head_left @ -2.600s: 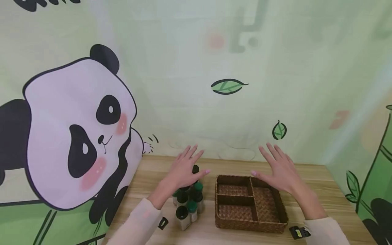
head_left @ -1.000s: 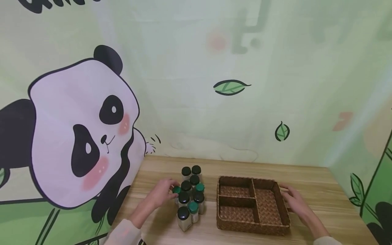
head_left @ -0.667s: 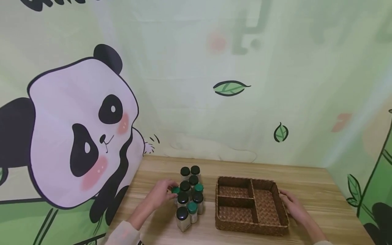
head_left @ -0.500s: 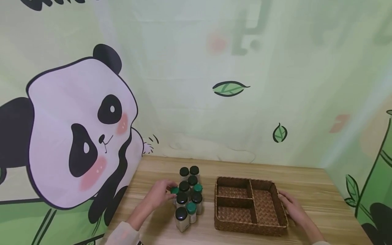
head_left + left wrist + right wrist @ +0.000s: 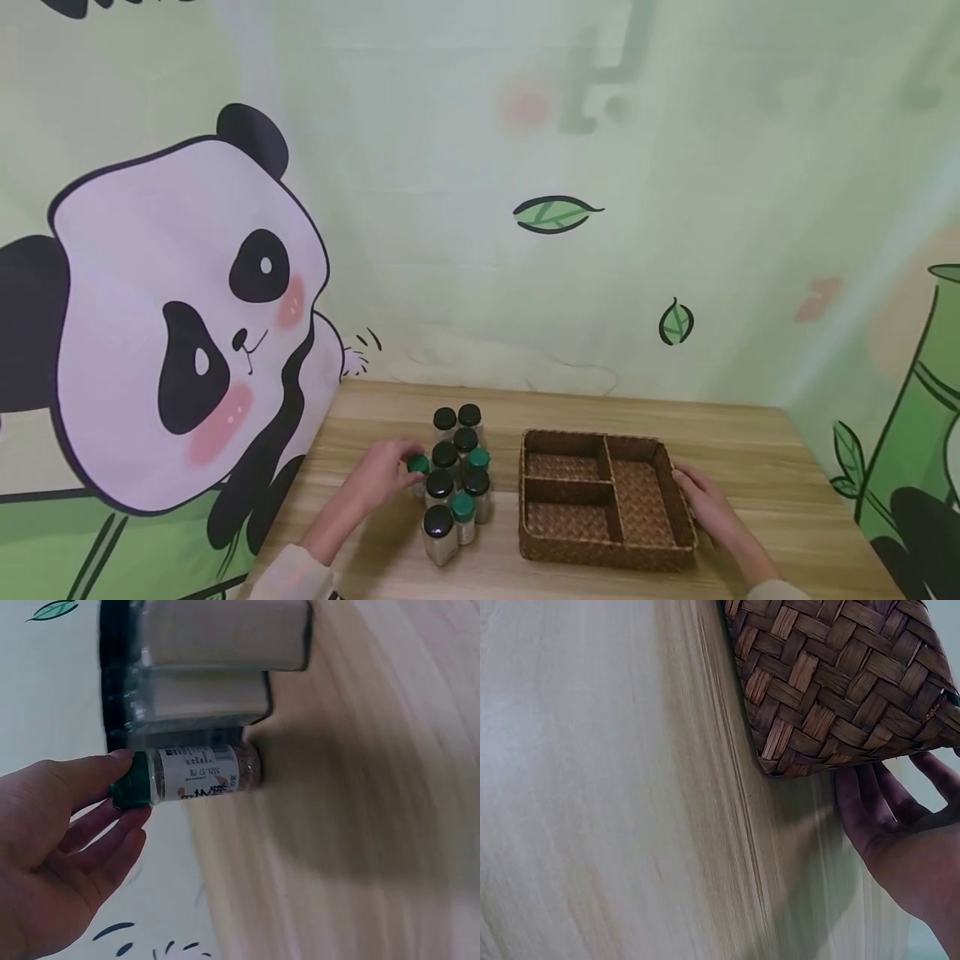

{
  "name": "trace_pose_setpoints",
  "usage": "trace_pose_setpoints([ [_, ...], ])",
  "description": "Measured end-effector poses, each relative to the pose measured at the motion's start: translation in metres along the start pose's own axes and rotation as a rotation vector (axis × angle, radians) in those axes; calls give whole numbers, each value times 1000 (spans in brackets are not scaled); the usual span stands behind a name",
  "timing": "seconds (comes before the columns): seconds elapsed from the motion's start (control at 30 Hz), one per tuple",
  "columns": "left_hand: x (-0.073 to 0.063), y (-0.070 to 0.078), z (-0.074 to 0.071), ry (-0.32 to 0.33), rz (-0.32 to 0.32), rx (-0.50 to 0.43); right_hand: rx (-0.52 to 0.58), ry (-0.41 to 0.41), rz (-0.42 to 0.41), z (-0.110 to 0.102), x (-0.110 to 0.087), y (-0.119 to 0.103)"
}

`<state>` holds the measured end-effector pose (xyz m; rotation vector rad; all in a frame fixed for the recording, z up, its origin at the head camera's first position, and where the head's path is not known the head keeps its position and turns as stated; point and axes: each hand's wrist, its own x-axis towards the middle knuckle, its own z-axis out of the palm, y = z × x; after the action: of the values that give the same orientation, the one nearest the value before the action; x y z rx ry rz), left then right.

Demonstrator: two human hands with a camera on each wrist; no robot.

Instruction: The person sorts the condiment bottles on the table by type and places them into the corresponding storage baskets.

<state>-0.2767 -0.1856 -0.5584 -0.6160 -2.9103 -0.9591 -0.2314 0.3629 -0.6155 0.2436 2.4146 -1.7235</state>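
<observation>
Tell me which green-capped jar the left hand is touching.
The leftmost jar, its green cap pinched by the left hand; the other two green-capped jars stand untouched further right.

Low in the frame, left of centre, the left hand [image 5: 377, 475] is pinching a green-capped jar [image 5: 418, 464] at the left edge of seven dark-capped jars [image 5: 439, 532] and two green-lidded jars [image 5: 463, 510]. Low, right of centre, a three-compartment woven basket [image 5: 607, 553] is resting on the wooden table [image 5: 776, 475], and the right hand [image 5: 708, 504] is touching its right side. A painted panda [image 5: 142, 242] is filling the left of the backdrop [image 5: 435, 150].
</observation>
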Motion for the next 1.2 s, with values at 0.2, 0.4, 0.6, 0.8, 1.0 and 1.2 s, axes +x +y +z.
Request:
trace_pose_setpoints([
  [0.2, 1, 12, -25, 19, 21, -14, -48, 13, -23, 2, -1, -1],
  [0.4, 8, 40, -50, 76, 88, 4, -84, 30, -35, 0, -3, 0],
  [0.6, 13, 79, -67, 114, 109, 38, -95, 44, -29, 2, -1, -1],
  [0.8, 23, 116, -59, 129, 194, -2, -88, 48, -25, 6, 1, 0],
  [1.0, 41, 138, -24, 96, 225, -90, -101, 53, -22, 8, 0, -1],
  [1.2, 63, 143, 16, 59, 185, -176, -109, 65, -30, 4, -2, -2],
])
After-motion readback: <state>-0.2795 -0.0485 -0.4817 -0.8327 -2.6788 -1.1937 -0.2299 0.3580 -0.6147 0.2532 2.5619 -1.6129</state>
